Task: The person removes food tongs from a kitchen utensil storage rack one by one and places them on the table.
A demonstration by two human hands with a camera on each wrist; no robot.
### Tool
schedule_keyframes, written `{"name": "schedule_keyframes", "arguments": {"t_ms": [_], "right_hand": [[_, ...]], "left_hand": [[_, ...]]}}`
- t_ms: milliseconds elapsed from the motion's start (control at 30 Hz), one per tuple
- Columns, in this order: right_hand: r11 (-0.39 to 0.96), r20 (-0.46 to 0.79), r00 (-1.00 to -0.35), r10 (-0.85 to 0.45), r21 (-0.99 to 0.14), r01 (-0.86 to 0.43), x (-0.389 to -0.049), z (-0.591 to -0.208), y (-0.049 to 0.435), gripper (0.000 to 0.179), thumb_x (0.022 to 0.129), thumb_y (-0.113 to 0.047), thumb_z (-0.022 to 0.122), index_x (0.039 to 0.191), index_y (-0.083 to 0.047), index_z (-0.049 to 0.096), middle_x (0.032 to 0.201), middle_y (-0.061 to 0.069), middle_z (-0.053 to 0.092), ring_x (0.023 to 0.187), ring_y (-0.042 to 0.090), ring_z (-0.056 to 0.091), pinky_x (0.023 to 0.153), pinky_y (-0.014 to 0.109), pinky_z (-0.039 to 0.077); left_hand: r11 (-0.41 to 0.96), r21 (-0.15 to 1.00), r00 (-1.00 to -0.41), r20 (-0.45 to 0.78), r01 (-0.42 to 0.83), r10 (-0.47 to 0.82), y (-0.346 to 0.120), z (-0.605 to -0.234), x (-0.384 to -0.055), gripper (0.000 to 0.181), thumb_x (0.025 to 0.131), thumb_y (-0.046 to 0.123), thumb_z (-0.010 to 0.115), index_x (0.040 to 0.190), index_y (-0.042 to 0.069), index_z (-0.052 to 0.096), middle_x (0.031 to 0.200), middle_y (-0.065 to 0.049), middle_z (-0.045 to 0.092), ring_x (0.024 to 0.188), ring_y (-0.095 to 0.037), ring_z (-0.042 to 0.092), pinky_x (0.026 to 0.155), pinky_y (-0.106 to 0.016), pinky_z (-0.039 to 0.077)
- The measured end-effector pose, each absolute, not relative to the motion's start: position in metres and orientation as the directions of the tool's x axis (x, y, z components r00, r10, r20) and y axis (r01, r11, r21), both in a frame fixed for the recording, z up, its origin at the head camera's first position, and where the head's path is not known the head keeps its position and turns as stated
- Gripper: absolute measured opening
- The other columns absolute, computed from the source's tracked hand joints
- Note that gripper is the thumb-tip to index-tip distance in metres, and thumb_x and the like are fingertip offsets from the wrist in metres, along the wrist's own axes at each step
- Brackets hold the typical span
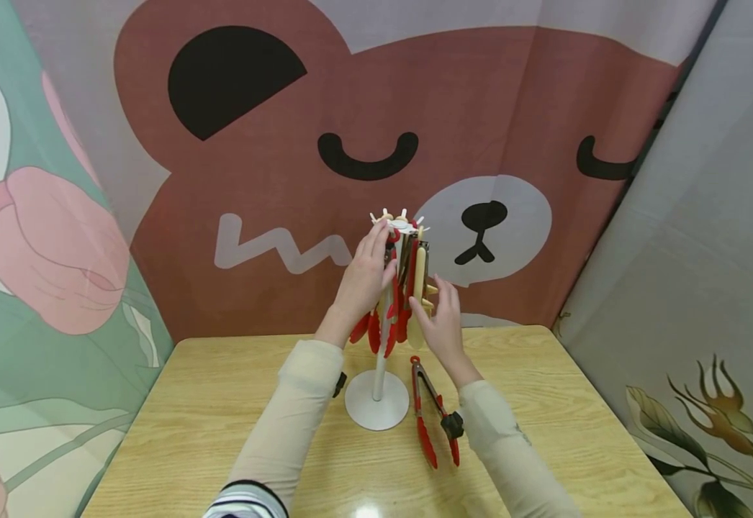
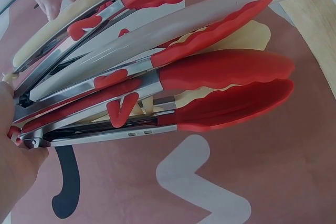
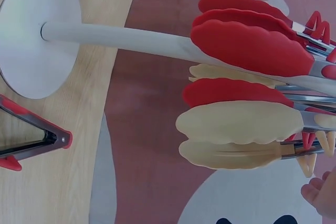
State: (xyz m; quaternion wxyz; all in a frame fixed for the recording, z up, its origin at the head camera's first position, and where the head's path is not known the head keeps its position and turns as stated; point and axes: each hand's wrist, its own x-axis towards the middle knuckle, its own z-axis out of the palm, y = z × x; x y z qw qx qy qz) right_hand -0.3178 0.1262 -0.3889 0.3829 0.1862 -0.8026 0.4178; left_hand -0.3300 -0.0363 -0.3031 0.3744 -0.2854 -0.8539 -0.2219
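A white stand (image 1: pixel 376 400) carries several red-tipped tongs (image 2: pixel 226 69) and cream-tipped tongs (image 3: pixel 239 121), hanging from its hooked top. In the head view my left hand (image 1: pixel 361 280) reaches up at the stand's left side, its fingers long and straight by the hooks. The left wrist view puts it against the hinge end of red tongs; some fingertips are hidden. On the other side my right hand (image 1: pixel 443 324) is beside the cream tongs, thumb and fingers spread, with nothing in its grasp. Only its fingertips show in the right wrist view.
One pair of red-tipped tongs (image 1: pixel 419 410) lies spread on the wooden table (image 1: pixel 221 403), right of the stand's round base. Behind the table hangs a curtain (image 1: pixel 273 187) with a bear face. Printed curtains also flank the table.
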Motion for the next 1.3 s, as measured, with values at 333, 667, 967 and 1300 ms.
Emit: {"name": "schedule_keyframes", "arguments": {"t_ms": [333,667,967,1300], "right_hand": [[0.601,0.695,-0.719,-0.021,-0.566,-0.565,-0.3249,-0.3846,0.1287,0.068,0.083,-0.025,0.062,0.137,0.0,0.029,0.133,0.022,0.034,0.114,0.035,0.039,0.087,0.047,0.039],[0.578,0.66,-0.75,-0.045,-0.595,-0.559,-0.3284,-0.3856,0.129,0.071,0.084,-0.022,0.062,0.14,-0.001,0.023,0.136,0.02,0.033,0.11,0.035,0.039,0.084,0.049,0.038],[0.623,0.693,-0.719,-0.053,-0.54,-0.566,-0.3272,-0.3847,0.1281,0.069,0.082,-0.019,0.064,0.138,-0.001,0.028,0.112,0.022,0.052,0.091,0.034,0.043,0.067,0.041,0.039],[0.558,0.635,-0.772,-0.044,-0.625,-0.546,-0.326,-0.386,0.1289,0.069,0.083,-0.014,0.059,0.141,-0.01,0.023,0.12,0.024,0.042,0.107,0.034,0.041,0.081,0.05,0.038]], "left_hand": [[0.737,0.167,-0.558,0.765,0.654,0.321,-0.0359,-0.3031,-0.3303,0.059,0.085,0.013,0.06,0.134,-0.003,0.031,0.142,-0.012,0.025,0.121,-0.022,0.034,0.092,-0.028,0.038],[0.739,0.162,-0.554,0.768,0.653,0.322,-0.0354,-0.3023,-0.3296,0.059,0.085,0.013,0.059,0.135,-0.003,0.03,0.142,-0.012,0.025,0.121,-0.022,0.034,0.092,-0.028,0.038],[0.738,0.161,-0.547,0.775,0.655,0.317,-0.0356,-0.302,-0.3288,0.06,0.085,0.013,0.06,0.134,-0.003,0.031,0.141,-0.012,0.026,0.12,-0.023,0.035,0.092,-0.029,0.038],[0.742,0.167,-0.56,0.765,0.65,0.318,-0.0355,-0.3021,-0.3288,0.06,0.085,0.014,0.06,0.135,-0.003,0.03,0.142,-0.012,0.025,0.12,-0.023,0.035,0.092,-0.028,0.037]]}}
